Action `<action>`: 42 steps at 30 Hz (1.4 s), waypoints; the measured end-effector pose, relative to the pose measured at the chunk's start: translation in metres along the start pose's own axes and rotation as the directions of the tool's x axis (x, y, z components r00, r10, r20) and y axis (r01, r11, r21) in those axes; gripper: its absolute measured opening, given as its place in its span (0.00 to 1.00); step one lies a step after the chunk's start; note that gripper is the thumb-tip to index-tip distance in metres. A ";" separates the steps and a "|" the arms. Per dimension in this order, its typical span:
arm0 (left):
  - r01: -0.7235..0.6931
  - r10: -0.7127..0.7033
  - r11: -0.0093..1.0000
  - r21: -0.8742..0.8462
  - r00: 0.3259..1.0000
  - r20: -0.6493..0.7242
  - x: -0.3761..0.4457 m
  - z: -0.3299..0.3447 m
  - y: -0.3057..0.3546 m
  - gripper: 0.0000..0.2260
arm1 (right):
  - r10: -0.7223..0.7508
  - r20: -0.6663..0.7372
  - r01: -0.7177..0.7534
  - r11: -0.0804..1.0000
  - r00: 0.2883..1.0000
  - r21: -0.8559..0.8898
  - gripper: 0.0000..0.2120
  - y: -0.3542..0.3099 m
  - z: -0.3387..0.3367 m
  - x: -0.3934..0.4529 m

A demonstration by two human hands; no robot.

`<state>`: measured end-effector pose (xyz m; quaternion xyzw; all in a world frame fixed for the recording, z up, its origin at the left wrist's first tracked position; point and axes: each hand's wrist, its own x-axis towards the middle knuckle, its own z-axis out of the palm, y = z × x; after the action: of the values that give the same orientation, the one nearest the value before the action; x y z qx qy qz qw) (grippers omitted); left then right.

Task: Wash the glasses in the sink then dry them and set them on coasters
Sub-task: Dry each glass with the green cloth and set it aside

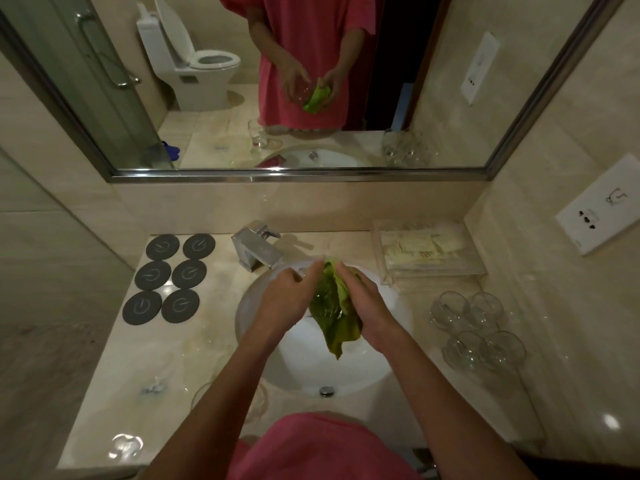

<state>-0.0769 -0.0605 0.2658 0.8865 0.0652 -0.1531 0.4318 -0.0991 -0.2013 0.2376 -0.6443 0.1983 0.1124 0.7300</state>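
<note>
Both my hands over sink basin (pixel 363 368). Left hand (pixel 289 299) curled round clear glass (pixel 323 299), mostly hidden by cloth. Right hand (pixel 369 306) fingers closed on green cloth (pixel 334 327), pressed against glass. Four stemless glasses (pixel 479 329) clustered near tabletop's right edge. Six dark coasters (pixel 171 277) in two columns at far left corner. Faucet (pixel 258 249) at far edge. Another glass (pixel 204 398) near front edge, left of basin.

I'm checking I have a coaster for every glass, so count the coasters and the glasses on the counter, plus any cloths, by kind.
Coasters: 6, dark grey and round, left of the sink, all bare.
Glasses: 6 that I can make out, 4 grouped at right, 1 in the hands inside the green cloth, 1 near the front edge at left.
Green cloth: 1.
Total: 13.
</note>
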 end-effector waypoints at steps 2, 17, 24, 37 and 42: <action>-0.010 0.010 1.000 0.015 1.000 -0.003 0.003 0.001 0.004 0.29 | 0.019 -0.006 -0.018 0.997 1.000 0.079 0.18 0.000 0.002 -0.001; -0.060 0.045 0.767 -0.639 0.998 -0.040 -0.010 0.007 0.000 0.31 | -0.126 -0.153 0.141 0.986 0.980 0.085 0.19 0.002 0.021 -0.014; 0.074 -0.026 0.632 -0.771 0.997 0.074 -0.013 0.010 0.009 0.32 | -0.157 -0.124 0.162 0.986 0.980 0.033 0.20 -0.007 0.018 -0.011; 0.362 -0.073 0.541 -0.759 0.919 0.387 -0.015 0.001 0.010 0.21 | -0.137 -0.176 0.158 0.981 0.975 0.110 0.18 -0.006 0.013 -0.012; 0.335 -0.032 0.612 -0.716 0.915 0.402 -0.006 -0.004 0.005 0.10 | -0.076 -0.201 0.122 0.967 0.977 0.226 0.35 -0.005 0.018 -0.011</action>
<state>-0.0810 -0.0601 0.2736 0.5616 0.1386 -0.3092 0.7549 -0.1041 -0.1837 0.2482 -0.5695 0.2469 -0.0111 0.7839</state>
